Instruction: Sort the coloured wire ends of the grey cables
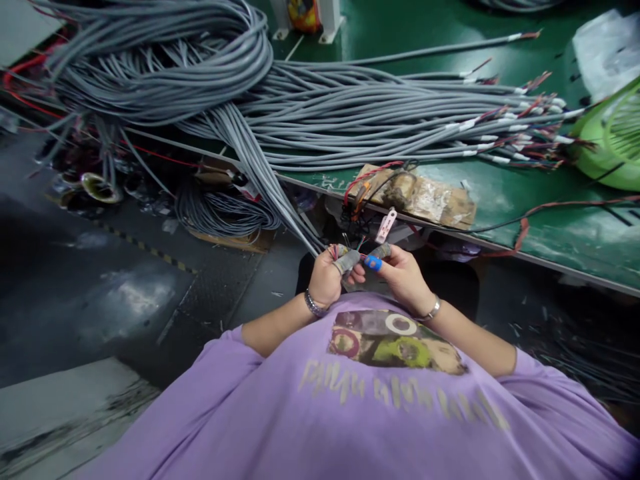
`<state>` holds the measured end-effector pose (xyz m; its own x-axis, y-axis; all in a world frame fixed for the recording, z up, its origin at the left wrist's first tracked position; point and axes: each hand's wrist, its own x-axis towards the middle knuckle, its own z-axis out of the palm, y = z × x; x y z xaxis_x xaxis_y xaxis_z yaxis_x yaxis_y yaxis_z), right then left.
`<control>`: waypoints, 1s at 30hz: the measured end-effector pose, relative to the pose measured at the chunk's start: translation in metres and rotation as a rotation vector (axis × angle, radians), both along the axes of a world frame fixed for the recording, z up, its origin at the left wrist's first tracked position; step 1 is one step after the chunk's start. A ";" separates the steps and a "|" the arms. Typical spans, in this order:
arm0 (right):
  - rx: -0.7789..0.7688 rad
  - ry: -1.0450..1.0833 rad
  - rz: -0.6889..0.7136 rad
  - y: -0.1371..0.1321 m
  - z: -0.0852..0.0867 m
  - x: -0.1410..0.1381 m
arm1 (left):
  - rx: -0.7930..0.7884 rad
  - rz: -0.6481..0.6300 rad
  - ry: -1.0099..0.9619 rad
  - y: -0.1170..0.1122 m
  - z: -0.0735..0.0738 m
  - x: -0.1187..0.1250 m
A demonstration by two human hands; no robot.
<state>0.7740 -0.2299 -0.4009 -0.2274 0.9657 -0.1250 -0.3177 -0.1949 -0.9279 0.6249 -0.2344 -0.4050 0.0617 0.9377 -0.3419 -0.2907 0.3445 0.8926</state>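
Note:
Close in front of my chest, my left hand (330, 275) is closed around the end of a grey cable (300, 228), with taped fingers. Thin coloured wires (361, 244) stick out of that cable end between my two hands. My right hand (404, 275) pinches the wires at their tips; its thumb wears a blue wrap and its forefinger a grey one. The grey cable runs up and left from my left hand, with several others, to a large looped bundle (165, 73) on the green bench (415, 27).
Many grey cables (350, 113) with stripped ends lie across the bench. A green plastic fan (613, 137) stands at the right beside a clear bag (607, 57). A taped cardboard piece (425, 197) lies at the bench edge. Coiled cable (225, 210) rests below the bench at left.

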 end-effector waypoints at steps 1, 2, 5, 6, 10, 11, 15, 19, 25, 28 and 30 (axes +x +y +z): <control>0.028 0.007 0.043 -0.001 0.001 0.001 | 0.007 0.007 -0.010 0.000 0.000 0.000; 0.051 0.014 0.093 -0.002 0.002 0.001 | 0.013 0.013 -0.018 0.000 0.000 0.000; 0.066 0.003 0.230 -0.001 0.002 0.007 | 0.019 0.013 -0.018 -0.001 0.001 -0.001; 0.051 -0.018 0.239 0.001 0.001 0.009 | 0.019 0.010 -0.009 -0.002 0.001 -0.001; -0.036 -0.097 0.089 0.009 -0.006 0.014 | 0.029 -0.005 0.058 -0.004 -0.002 -0.001; -0.049 -0.105 0.059 0.011 -0.007 0.014 | 0.039 -0.017 0.079 -0.005 -0.003 -0.001; -0.056 -0.126 0.082 0.016 -0.001 0.007 | 0.072 -0.091 0.139 -0.008 -0.006 -0.002; -0.070 -0.107 0.072 0.014 0.002 0.007 | 0.068 -0.159 0.162 -0.005 -0.003 -0.004; -0.102 -0.106 0.094 0.011 -0.002 0.005 | 0.040 -0.310 0.181 0.000 0.005 -0.005; -0.212 -0.044 -0.029 0.017 -0.008 0.004 | 0.033 -0.322 0.169 -0.002 0.009 -0.003; -0.316 0.019 -0.156 0.023 -0.013 0.008 | 0.027 -0.339 0.162 -0.003 0.010 -0.003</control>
<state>0.7817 -0.2067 -0.4137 -0.0858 0.9035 -0.4200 -0.3827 -0.4190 -0.8234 0.6223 -0.2375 -0.3953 0.3174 0.8821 -0.3481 -0.0187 0.3729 0.9277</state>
